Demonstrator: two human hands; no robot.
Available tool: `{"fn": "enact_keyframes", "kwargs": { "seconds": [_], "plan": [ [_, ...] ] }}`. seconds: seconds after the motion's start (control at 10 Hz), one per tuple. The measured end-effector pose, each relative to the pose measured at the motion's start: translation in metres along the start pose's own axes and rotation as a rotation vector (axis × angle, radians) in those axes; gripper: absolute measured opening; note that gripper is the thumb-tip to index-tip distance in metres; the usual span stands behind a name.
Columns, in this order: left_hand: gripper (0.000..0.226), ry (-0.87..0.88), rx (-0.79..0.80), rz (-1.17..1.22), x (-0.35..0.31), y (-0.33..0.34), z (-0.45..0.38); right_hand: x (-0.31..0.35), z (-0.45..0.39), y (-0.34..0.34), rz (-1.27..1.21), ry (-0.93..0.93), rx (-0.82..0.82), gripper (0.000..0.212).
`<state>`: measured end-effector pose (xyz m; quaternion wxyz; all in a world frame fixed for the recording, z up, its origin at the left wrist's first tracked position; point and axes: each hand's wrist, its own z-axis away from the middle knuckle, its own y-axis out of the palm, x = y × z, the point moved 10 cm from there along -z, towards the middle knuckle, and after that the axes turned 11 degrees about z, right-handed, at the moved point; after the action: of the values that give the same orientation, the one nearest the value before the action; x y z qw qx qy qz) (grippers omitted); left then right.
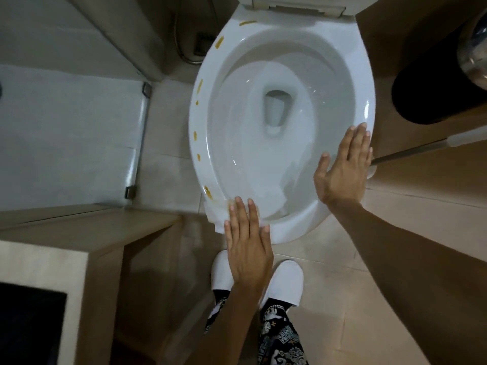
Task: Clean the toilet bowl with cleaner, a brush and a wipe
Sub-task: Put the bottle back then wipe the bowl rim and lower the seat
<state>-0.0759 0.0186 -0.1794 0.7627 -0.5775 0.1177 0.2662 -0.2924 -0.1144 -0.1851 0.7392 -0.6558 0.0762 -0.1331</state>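
The white toilet bowl (363, 83) fills the upper middle of the view, seat raised. Several yellow-brown stains (195, 136) dot its left rim. My left hand (247, 243) lies flat with straight fingers on a white wipe (217, 214), pressing it onto the front-left rim over a smeared stain. My right hand (342, 167) rests flat on the right rim, fingers straight. White paper (266, 192) lies inside the bowl at the front. The toilet brush handle (411, 151) leans behind my right hand, its head hidden.
A black round bin (432, 93) stands right of the toilet, with a clear plastic object (474, 51) above it. A glass shower partition (139, 143) and a floor drain (201, 44) are on the left. A beige counter (79, 238) is at lower left. My white slippers (286, 280) stand before the bowl.
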Motion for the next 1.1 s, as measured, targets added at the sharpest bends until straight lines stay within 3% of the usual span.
{"fn": "enact_keyframes", "kwargs": {
  "seconds": [0.1, 0.3, 0.5, 0.8, 1.0, 1.1],
  "plan": [
    [0.055, -0.021, -0.008, 0.012, 0.005, -0.003, -0.007, -0.001, 0.000, -0.001, -0.021, 0.005, -0.008, 0.072],
    [0.051, 0.187, 0.117, 0.040, 0.005, -0.003, 0.009, -0.001, 0.001, -0.003, -0.011, 0.020, -0.032, 0.070],
    [0.052, 0.075, 0.045, 0.030, 0.035, -0.029, -0.031, -0.002, 0.001, -0.003, -0.001, 0.019, -0.037, 0.070],
    [0.055, 0.042, 0.086, 0.177, 0.026, -0.022, -0.004, -0.002, 0.001, -0.004, -0.005, 0.019, -0.042, 0.070],
    [0.057, -0.146, -0.057, 0.215, 0.032, -0.034, -0.042, -0.003, 0.001, -0.002, -0.006, 0.023, -0.033, 0.070],
    [0.063, -0.132, -0.064, 0.212, 0.034, -0.039, -0.063, -0.002, 0.001, -0.002, -0.002, 0.024, -0.028, 0.070]
  ]
}}
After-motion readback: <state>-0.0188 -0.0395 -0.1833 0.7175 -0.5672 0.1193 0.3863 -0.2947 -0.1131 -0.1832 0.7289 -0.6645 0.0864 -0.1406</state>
